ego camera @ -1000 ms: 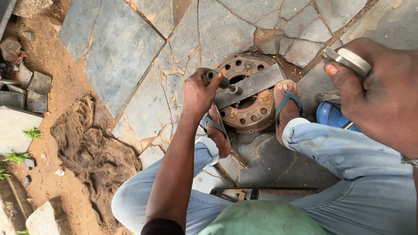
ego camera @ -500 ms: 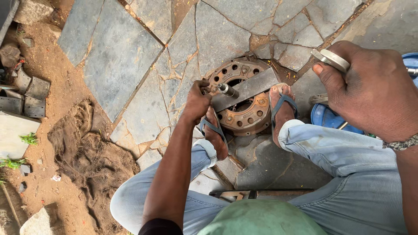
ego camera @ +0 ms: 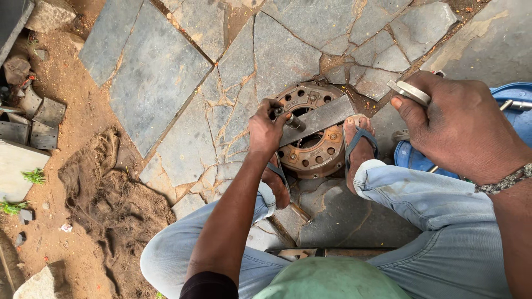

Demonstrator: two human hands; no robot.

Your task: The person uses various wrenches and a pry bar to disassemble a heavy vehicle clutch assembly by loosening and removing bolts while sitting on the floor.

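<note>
Head view: the fingers (ego camera: 275, 115) of the left hand (ego camera: 265, 130) are closed around a short metal socket (ego camera: 292, 122) standing on a flat steel bar (ego camera: 317, 119). The bar lies across a rusty round plate (ego camera: 310, 133) on the stone floor (ego camera: 160, 72), pinned between two sandalled feet. The right hand (ego camera: 460, 124), raised well apart, pinches a wrench (ego camera: 410, 91). Holding the socket square on its bolt should stop slipping. The bolt underneath is hidden; the blue tub (ego camera: 518, 119) is cut off.

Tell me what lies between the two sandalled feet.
In the head view, the rusty round metal disc lies between the left foot and right foot, with a flat steel bar across it.
</note>
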